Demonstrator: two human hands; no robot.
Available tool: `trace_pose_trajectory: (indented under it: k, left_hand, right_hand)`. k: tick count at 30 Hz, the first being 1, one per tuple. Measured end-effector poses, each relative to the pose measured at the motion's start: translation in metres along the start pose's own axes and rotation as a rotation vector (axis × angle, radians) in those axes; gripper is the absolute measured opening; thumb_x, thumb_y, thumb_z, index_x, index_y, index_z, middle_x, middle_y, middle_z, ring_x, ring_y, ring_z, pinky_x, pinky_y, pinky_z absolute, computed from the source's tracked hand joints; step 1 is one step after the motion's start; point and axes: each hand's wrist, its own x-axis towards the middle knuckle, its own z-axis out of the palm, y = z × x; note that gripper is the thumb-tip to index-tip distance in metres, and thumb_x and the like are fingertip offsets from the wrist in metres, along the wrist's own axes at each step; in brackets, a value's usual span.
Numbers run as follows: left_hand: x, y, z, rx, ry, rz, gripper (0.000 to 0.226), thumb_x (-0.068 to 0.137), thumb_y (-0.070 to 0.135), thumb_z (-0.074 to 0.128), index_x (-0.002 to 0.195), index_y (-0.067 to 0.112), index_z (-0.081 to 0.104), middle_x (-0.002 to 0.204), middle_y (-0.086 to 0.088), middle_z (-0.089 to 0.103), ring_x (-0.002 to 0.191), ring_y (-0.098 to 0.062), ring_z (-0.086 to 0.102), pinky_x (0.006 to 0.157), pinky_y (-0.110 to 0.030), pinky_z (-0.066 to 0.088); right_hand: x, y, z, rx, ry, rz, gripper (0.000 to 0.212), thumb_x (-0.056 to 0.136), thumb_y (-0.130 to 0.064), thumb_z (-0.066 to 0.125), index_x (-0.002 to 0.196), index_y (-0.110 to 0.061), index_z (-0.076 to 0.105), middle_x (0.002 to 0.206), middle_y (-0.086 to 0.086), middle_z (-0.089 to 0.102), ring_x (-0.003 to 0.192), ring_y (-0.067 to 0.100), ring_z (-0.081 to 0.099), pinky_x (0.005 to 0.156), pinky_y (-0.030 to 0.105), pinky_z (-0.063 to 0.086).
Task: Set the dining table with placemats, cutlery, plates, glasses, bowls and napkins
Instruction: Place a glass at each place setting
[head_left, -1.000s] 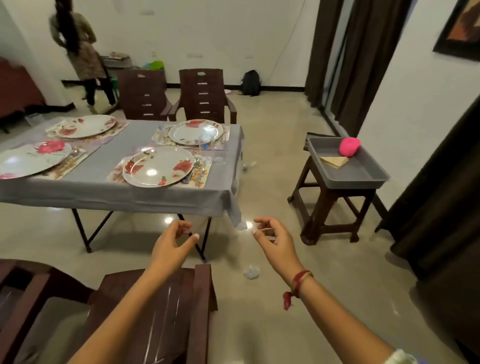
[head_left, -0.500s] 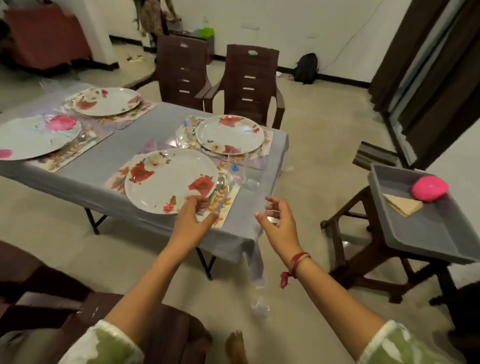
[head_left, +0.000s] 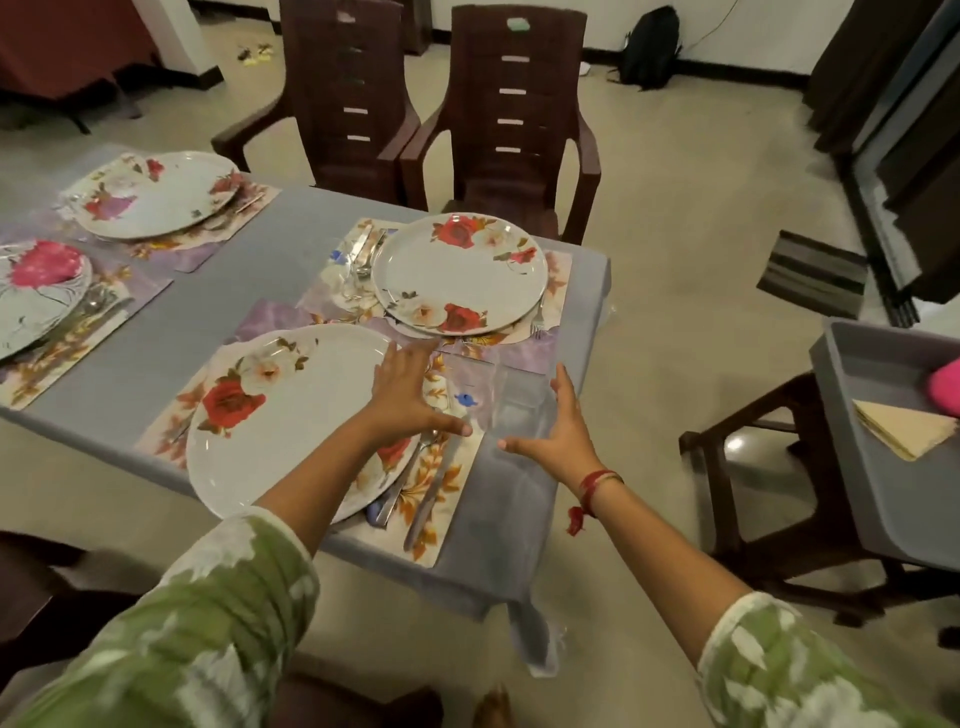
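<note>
Left hand (head_left: 408, 395) open, fingers spread over cutlery (head_left: 431, 488) beside near plate (head_left: 280, 415); right hand (head_left: 563, 426) open beside clear glass (head_left: 519, 400) standing between both hands near table (head_left: 291, 249) edge, contact unclear.

Tight room around the glasses (head_left: 517, 402)
A plate (head_left: 291, 415) and cutlery (head_left: 428, 501) are crowding the grip's left; bare tablecloth (head_left: 498, 509) is lying nearer.

Legible text, numbers, brands: none.
Small blue sticker (head_left: 464, 399) by the clear glass (head_left: 519, 410): too small and blurred to read.
Near plate (head_left: 291, 415), far plate (head_left: 460, 273) and near placemat (head_left: 441, 483): flower print only.
</note>
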Motion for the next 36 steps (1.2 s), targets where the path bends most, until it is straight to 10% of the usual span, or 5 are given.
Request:
trace_pose_trajectory:
  k: [9, 12, 23, 36]
  left_hand:
    - [0.031, -0.007, 0.011, -0.181, -0.021, 0.082, 0.106, 0.043, 0.069, 0.075, 0.139, 0.036, 0.04, 0.157, 0.002, 0.017, 0.147, -0.026, 0.001, 0.117, -0.051, 0.006]
    - [0.031, -0.005, 0.012, -0.299, -0.001, 0.129, 0.085, 0.051, 0.056, 0.082, 0.126, 0.032, 0.052, 0.139, 0.005, 0.047, 0.132, -0.018, 0.039, 0.112, -0.046, 0.033]
    - [0.006, 0.008, -0.036, -0.47, 0.197, 0.148, 0.066, 0.061, 0.031, 0.09, 0.117, 0.025, 0.055, 0.116, 0.011, 0.063, 0.108, 0.0, 0.059, 0.084, -0.006, 0.043]
    - [-0.065, -0.036, -0.095, -0.526, 0.489, -0.05, 0.061, 0.064, 0.026, 0.088, 0.115, 0.023, 0.054, 0.115, 0.012, 0.062, 0.107, -0.003, 0.058, 0.091, -0.018, 0.045]
  right_hand:
    - [0.033, 0.014, 0.005, 0.04, -0.055, -0.027, 0.075, 0.065, -0.018, 0.086, 0.124, -0.027, 0.04, 0.128, -0.009, 0.046, 0.123, 0.015, 0.043, 0.106, 0.038, 0.04]
    - [0.038, 0.015, 0.006, 0.044, -0.05, -0.036, 0.067, 0.064, -0.019, 0.086, 0.116, -0.025, 0.044, 0.12, -0.006, 0.051, 0.115, 0.015, 0.048, 0.101, 0.034, 0.044]
    - [0.042, -0.011, -0.004, 0.215, 0.082, -0.072, 0.063, 0.066, -0.019, 0.086, 0.109, -0.035, 0.043, 0.12, -0.005, 0.054, 0.115, 0.014, 0.052, 0.096, 0.028, 0.045]
    - [0.077, -0.037, 0.05, 0.04, -0.002, -0.075, 0.068, 0.068, -0.018, 0.084, 0.12, -0.013, 0.041, 0.121, 0.005, 0.051, 0.111, 0.02, 0.048, 0.089, 0.027, 0.043]
